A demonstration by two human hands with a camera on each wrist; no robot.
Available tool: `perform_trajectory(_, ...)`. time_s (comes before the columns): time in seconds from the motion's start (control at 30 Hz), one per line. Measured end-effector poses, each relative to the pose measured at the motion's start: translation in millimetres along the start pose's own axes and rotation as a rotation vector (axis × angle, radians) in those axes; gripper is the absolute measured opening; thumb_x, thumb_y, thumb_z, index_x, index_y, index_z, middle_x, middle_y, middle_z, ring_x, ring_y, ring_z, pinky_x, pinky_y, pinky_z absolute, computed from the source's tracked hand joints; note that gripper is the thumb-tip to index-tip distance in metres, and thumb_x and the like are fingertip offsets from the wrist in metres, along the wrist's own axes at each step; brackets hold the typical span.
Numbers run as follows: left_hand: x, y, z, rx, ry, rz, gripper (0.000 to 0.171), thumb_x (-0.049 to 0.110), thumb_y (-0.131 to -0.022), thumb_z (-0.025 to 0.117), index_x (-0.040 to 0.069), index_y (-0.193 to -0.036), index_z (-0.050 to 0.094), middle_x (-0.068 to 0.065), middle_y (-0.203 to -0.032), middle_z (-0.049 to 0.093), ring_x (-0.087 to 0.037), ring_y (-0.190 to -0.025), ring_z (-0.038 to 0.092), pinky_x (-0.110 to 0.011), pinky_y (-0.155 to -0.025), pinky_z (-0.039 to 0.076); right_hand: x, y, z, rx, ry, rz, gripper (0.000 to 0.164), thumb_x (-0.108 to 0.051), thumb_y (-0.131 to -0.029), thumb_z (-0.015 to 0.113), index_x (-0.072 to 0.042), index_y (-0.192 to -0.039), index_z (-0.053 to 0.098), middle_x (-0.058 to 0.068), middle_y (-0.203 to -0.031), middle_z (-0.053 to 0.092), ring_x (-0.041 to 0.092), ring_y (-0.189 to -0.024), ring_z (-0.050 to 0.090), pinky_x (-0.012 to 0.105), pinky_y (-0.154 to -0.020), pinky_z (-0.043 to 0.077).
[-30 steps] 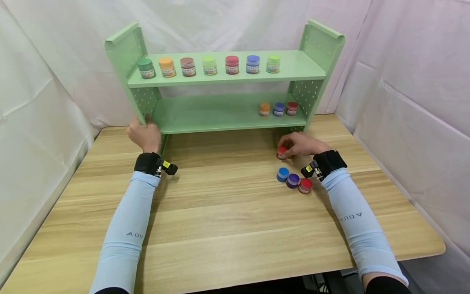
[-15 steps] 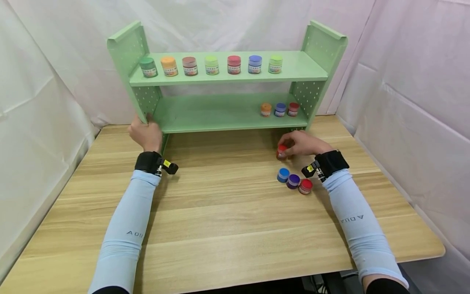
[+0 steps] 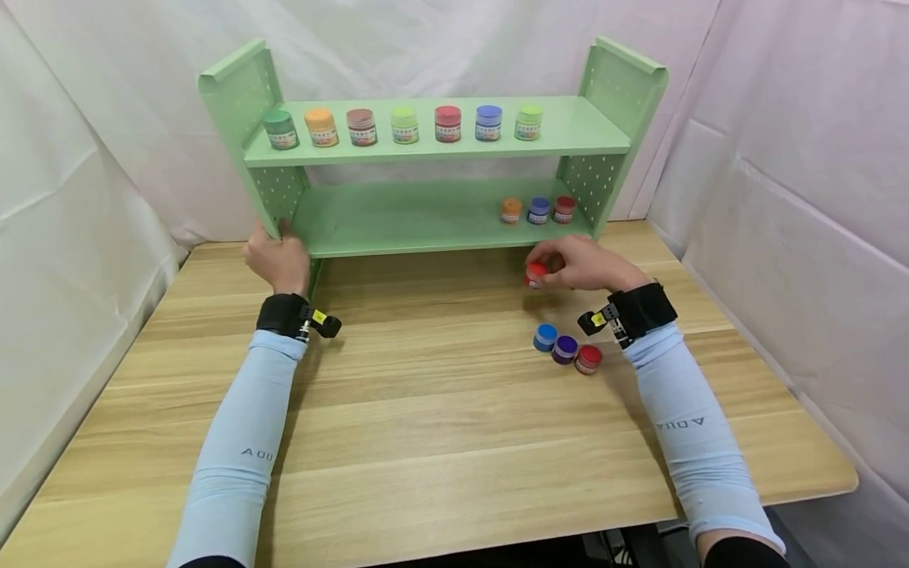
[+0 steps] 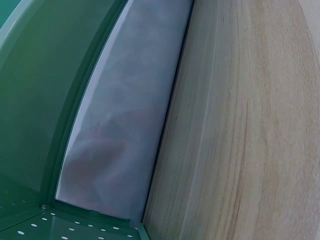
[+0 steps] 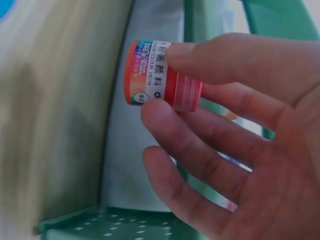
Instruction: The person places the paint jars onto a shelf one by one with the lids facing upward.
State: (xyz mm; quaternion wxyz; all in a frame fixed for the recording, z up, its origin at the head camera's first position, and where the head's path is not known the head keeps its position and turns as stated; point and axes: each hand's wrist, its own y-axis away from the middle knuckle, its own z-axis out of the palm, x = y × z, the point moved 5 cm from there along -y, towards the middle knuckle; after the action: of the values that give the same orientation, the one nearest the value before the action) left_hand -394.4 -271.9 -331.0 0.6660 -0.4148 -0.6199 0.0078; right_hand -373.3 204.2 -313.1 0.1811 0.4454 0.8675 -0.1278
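Note:
My right hand [image 3: 585,263] pinches a small red paint jar [image 3: 536,275] between thumb and fingers, just in front of the lower shelf's right end. The right wrist view shows its white printed label, with the jar [image 5: 150,75] lying sideways in that picture and two fingers spread below it. At the left, my left hand [image 3: 278,259] grips the side panel of the green shelf rack [image 3: 398,213]; its fingertips are partly hidden behind the panel. On the table near my right wrist stand a blue jar [image 3: 545,337], a purple jar [image 3: 564,349] and another red jar [image 3: 588,359].
Several paint jars line the upper shelf, from a dark green jar [image 3: 281,129] to a light green jar [image 3: 529,122]. An orange jar [image 3: 510,211], a blue-violet jar [image 3: 538,211] and a dark red jar [image 3: 564,210] stand at the lower shelf's right. White curtains [image 3: 795,197] surround the wooden table [image 3: 426,410].
My right hand has raised the red jar off the table and moved it toward the lower shelf, slightly left. My left hand keeps its place on the side panel.

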Motion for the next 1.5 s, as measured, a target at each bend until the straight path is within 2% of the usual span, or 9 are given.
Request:
perform_trajectory(0.23, -1.1, 0.8, -2.1, -0.001, 0.006, -0.009, 0.023, 0.008, -0.097, 0.064, 0.007, -0.116, 0.078, -0.01, -0.118, 0.077, -0.019, -0.111, 0.075, -0.038, -0.096, 0.058, -26.9, -8.0, -21.5, 0.062, 0.044, -0.061, 0.03, -0.014, -0.09, 0.078, -0.011, -0.12, 0.074, 0.005, -0.102, 0.075, 0.017, -0.079, 0.065, 0.028, -0.073, 0.051)
perform_trajectory(0.43, -0.9, 0.4, -2.2, -0.002, 0.011, -0.007, 0.023, 0.008, -0.098, 0.064, 0.006, -0.117, 0.077, -0.011, -0.119, 0.077, -0.02, -0.112, 0.074, -0.036, -0.098, 0.058, -39.8, -27.9, -35.1, 0.12, 0.043, -0.064, 0.032, -0.019, -0.092, 0.077, -0.013, -0.123, 0.074, 0.005, -0.111, 0.075, 0.018, -0.085, 0.066, 0.03, -0.077, 0.051)
perform_trajectory(0.53, -2.1, 1.4, -1.5, -0.003, 0.021, -0.017, 0.025, 0.007, -0.098, 0.063, 0.008, -0.119, 0.077, -0.01, -0.121, 0.076, -0.02, -0.114, 0.074, -0.034, -0.1, 0.057, -43.4, -38.8, -36.3, 0.121, 0.038, -0.061, 0.034, -0.019, -0.093, 0.076, -0.012, -0.126, 0.073, 0.008, -0.121, 0.073, 0.019, -0.088, 0.065, 0.032, -0.078, 0.05)
perform_trajectory(0.7, -3.3, 2.1, 0.8, 0.0, 0.016, -0.005, 0.025, 0.007, -0.098, 0.063, 0.007, -0.119, 0.076, -0.011, -0.12, 0.076, -0.021, -0.113, 0.074, -0.036, -0.099, 0.058, -45.9, -58.0, -36.4, 0.108, 0.043, -0.053, 0.035, -0.028, -0.093, 0.077, -0.011, -0.123, 0.074, 0.007, -0.114, 0.076, 0.021, -0.091, 0.065, 0.036, -0.082, 0.05)
perform_trajectory(0.87, -4.7, 2.0, 0.7, -0.002, 0.001, 0.003, 0.026, 0.008, -0.098, 0.062, 0.007, -0.12, 0.076, -0.011, -0.121, 0.075, -0.021, -0.114, 0.074, -0.036, -0.099, 0.058, -47.0, -75.6, -37.1, 0.093, 0.013, 0.003, 0.044, -0.033, -0.092, 0.078, -0.011, -0.129, 0.07, 0.009, -0.118, 0.076, 0.023, -0.108, 0.068, 0.041, -0.094, 0.053)
perform_trajectory(0.97, -6.0, 2.9, -0.6, -0.003, 0.001, -0.006, 0.026, 0.008, -0.098, 0.063, 0.008, -0.121, 0.076, -0.01, -0.122, 0.075, -0.02, -0.115, 0.073, -0.035, -0.1, 0.057, -50.4, -83.9, -36.3, 0.066, 0.007, 0.023, 0.047, -0.031, -0.092, 0.077, -0.009, -0.133, 0.067, 0.012, -0.122, 0.074, 0.026, -0.112, 0.068, 0.042, -0.094, 0.055)
perform_trajectory(1.07, -6.7, 3.6, -1.0, -0.007, 0.014, -0.014, 0.026, 0.007, -0.098, 0.063, 0.009, -0.121, 0.076, -0.009, -0.122, 0.075, -0.019, -0.115, 0.073, -0.034, -0.1, 0.057, -54.4, -90.7, -35.4, 0.037, 0.01, 0.026, 0.042, -0.028, -0.093, 0.077, -0.009, -0.129, 0.068, 0.012, -0.12, 0.074, 0.025, -0.108, 0.069, 0.039, -0.088, 0.056)
perform_trajectory(1.27, -4.0, 1.3, -0.1, -0.007, 0.015, -0.011, 0.025, 0.008, -0.098, 0.063, 0.009, -0.12, 0.076, -0.009, -0.121, 0.076, -0.018, -0.113, 0.074, -0.034, -0.099, 0.058, -56.2, -101.0, -36.0, 0.014, 0.022, 0.05, 0.033, -0.029, -0.093, 0.076, -0.012, -0.121, 0.07, 0.009, -0.113, 0.075, 0.022, -0.086, 0.072, 0.03, -0.072, 0.057)
perform_trajectory(1.5, -1.1, -1.0, 0.4, -0.007, 0.01, -0.006, 0.024, 0.009, -0.099, 0.064, 0.008, -0.119, 0.077, -0.01, -0.119, 0.076, -0.02, -0.113, 0.074, -0.036, -0.098, 0.058, -59.8, -105.5, -39.7, 0.038, 0.101, 0.078, 0.031, -0.033, -0.093, 0.076, -0.015, -0.118, 0.072, 0.005, -0.11, 0.075, 0.023, -0.075, 0.07, 0.033, -0.064, 0.055)
